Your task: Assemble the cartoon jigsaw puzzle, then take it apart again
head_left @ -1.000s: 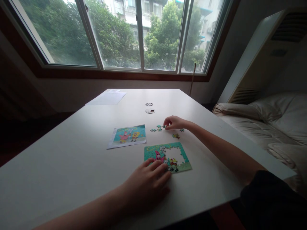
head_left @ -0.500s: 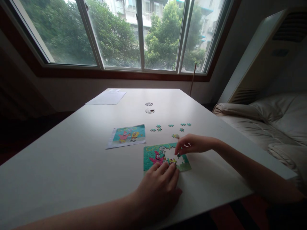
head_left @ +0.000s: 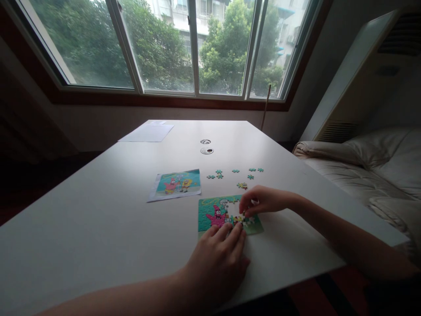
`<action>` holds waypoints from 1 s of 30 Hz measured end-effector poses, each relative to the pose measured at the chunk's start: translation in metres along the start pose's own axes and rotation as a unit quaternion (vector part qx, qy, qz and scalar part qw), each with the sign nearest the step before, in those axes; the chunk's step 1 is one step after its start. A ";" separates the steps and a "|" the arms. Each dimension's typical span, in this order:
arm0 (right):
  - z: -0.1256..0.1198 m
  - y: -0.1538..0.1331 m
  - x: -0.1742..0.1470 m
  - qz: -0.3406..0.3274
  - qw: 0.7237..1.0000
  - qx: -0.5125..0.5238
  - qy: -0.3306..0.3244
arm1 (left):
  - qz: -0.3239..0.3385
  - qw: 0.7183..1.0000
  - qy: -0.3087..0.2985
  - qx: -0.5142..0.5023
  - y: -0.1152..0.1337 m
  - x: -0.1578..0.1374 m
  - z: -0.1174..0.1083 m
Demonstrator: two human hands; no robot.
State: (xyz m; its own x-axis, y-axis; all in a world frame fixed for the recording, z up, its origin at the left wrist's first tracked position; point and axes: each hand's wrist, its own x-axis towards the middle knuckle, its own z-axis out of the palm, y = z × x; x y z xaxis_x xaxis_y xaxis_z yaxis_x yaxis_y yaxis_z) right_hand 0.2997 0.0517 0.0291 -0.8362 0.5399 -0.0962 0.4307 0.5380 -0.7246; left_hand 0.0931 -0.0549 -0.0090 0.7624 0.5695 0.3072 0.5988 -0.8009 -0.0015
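A partly assembled cartoon jigsaw puzzle [head_left: 205, 214] lies on the white table, with a pink starfish figure on its left side and a pale gap right of centre. Across its lower edge rests my left hand [head_left: 219, 259], palm down, fingers extended and slightly apart. Over the gap, thumb and fingertips of my right hand [head_left: 263, 200] pinch a small puzzle piece, mostly hidden by the fingers. Just beyond that hand sits a loose piece with yellow on it [head_left: 242, 186]. Several loose teal pieces [head_left: 219, 176] are scattered farther back.
A printed reference picture [head_left: 179, 184] lies left of the puzzle. Two round metal-rimmed fittings [head_left: 207, 151] are set in the white table [head_left: 98, 219]. White paper [head_left: 148, 133] lies at the far left corner. A cushioned sofa [head_left: 338, 166] stands to the right.
My right hand has lowered slightly toward the puzzle's gap, and the dark green piece at its fingertips is now mostly hidden. My left hand stays on the puzzle. The view shifts slightly.
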 end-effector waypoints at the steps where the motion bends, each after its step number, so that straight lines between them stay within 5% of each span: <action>1: 0.000 0.000 0.000 -0.003 1.000 0.006 0.004 | 0.000 1.000 -0.003 0.000 0.000 0.000 0.000; 30: 0.007 -0.005 0.000 0.036 0.996 -0.079 0.012 | -0.007 1.000 -0.020 -0.021 0.000 0.000 -0.002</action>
State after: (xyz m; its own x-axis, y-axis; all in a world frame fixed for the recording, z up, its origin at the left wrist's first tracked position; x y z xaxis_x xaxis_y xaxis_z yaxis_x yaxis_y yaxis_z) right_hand 0.2958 0.0446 0.0279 -0.7934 0.5952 -0.1273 0.5398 0.5915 -0.5989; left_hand 0.0929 -0.0551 -0.0068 0.7644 0.5865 0.2678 0.5990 -0.7997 0.0418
